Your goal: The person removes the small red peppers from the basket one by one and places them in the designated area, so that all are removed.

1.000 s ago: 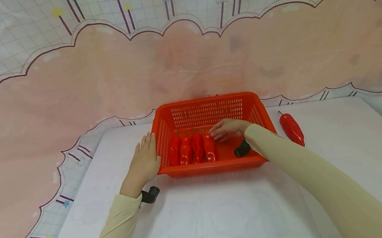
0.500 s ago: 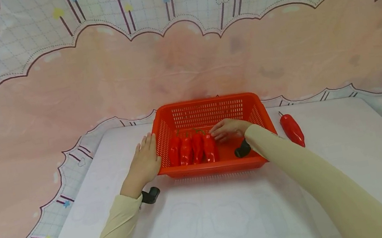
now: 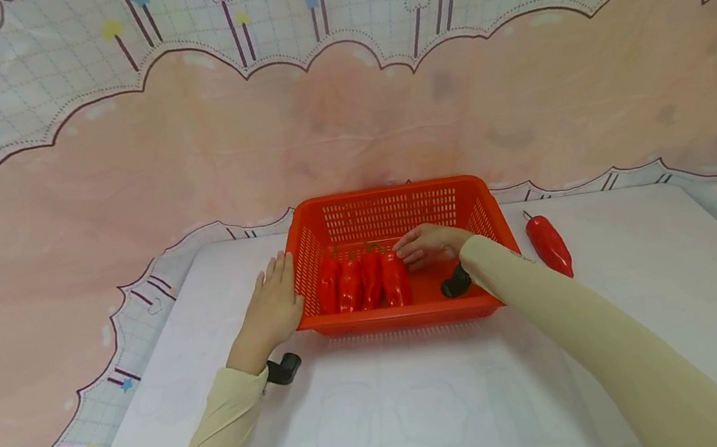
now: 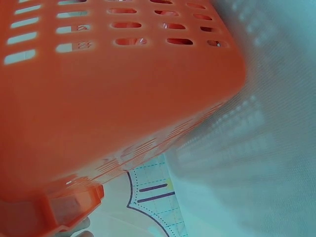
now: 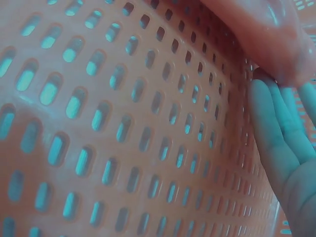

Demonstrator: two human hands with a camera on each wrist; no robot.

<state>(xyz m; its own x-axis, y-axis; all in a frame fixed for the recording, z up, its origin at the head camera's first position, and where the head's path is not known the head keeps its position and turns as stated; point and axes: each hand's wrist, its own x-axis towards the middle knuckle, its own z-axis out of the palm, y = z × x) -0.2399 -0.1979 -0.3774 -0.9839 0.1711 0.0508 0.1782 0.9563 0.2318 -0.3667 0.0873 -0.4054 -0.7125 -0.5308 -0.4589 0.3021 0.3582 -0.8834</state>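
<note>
In the head view an orange-red plastic basket (image 3: 402, 313) holds several glossy red peppers (image 3: 349, 287) lying side by side on its left half, with green stems at the far end. My left hand (image 3: 271, 308) lies flat along the outside of the basket's left wall, fingers straight. Inside the basket is my right hand (image 3: 429, 243), its extended fingertips at the rightmost pepper (image 3: 395, 280). The right wrist view shows those fingers (image 5: 266, 106) under the pepper's end, not curled round it. In the left wrist view the basket wall (image 4: 113, 98) hides most of the left hand.
Another red pepper (image 3: 549, 245) lies on the white table (image 3: 388, 400) to the right of the basket, beside the right forearm. A patterned pink and white cloth (image 3: 356, 121) forms the backdrop behind the table. Black wrist cameras are strapped to both wrists.
</note>
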